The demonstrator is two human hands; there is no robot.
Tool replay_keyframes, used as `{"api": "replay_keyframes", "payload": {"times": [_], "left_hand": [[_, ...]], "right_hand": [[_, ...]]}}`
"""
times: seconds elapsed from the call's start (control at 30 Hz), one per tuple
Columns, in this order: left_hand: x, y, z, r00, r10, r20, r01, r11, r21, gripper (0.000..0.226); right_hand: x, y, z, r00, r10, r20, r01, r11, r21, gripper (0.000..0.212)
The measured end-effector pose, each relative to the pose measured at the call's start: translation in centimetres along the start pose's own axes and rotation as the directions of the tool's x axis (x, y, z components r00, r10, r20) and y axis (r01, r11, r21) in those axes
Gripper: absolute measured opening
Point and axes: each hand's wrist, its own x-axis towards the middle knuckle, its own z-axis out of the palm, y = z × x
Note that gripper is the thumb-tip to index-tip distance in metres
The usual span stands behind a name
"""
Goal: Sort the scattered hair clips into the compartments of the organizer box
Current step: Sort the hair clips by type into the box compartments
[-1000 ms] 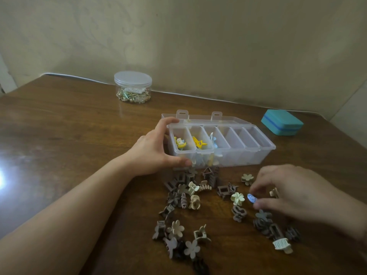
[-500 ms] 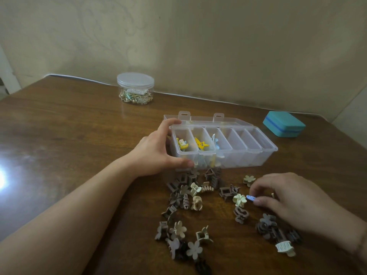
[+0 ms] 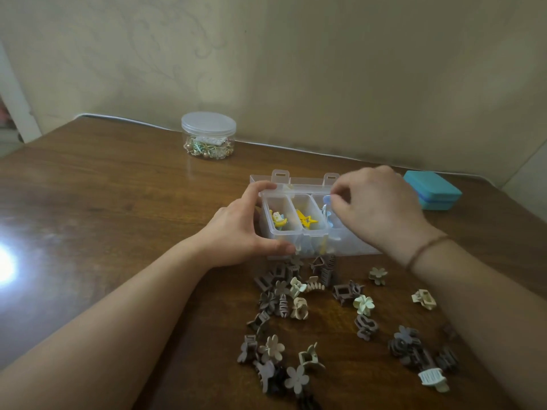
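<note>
The fingers (image 3: 336, 199) of the right hand (image 3: 381, 208) are pinched closed on a small blue clip (image 3: 326, 199), and they hold it directly above the third compartment from the left of the clear organizer box (image 3: 299, 232), just below the fingertips. So I judge the coming move is a short drop straight down. The left hand (image 3: 239, 229) grips the left end of the box, thumb at the front wall, fingers over the back rim. The right hand is clearly the nearer one to the clip. Most of the clip is covered, so I cannot tell its long axis. The right compartments are hidden behind the hand. Many brown and cream clips (image 3: 299, 294) lie scattered on the counter (image 3: 118, 202) in front of the box.
</note>
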Motion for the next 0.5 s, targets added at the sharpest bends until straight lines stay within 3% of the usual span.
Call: {"api": "replay_keyframes", "payload": {"times": [0.1, 0.23, 0.33, 0.4, 0.5], "left_hand": [[0.1, 0.0, 0.0, 1.0, 0.002, 0.005, -0.002, 1.0, -0.001, 0.104], [0.1, -0.1, 0.0, 1.0, 0.003, 0.004, -0.003, 1.0, -0.001, 0.107], [0.1, 0.0, 0.0, 1.0, 0.0, 0.015, 0.0, 1.0, -0.001, 0.107], [0.1, 0.0, 0.0, 1.0, -0.001, 0.014, 0.001, 1.0, -0.007, 0.107], [0.1, -0.1, 0.0, 1.0, 0.0, 0.005, 0.0, 1.0, -0.011, 0.108]], "right_hand": [[0.9, -0.5, 1.6, 0.996, -0.036, 0.081, 0.04, 0.998, -0.052, 0.018], [0.9, 1.4, 1.1, 0.979, -0.026, 0.202, -0.044, 0.941, 0.336, 0.017], [0.0, 3.3, -0.4, 0.992, -0.015, 0.128, -0.052, 0.861, 0.506, 0.018], [-1.7, 4.4, -1.7, 0.999, -0.03, 0.043, 0.003, 0.86, 0.51, 0.017], [-6.5, 5.5, -3.7, 0.978, -0.178, 0.107, 0.106, 0.872, 0.478, 0.012]]}}
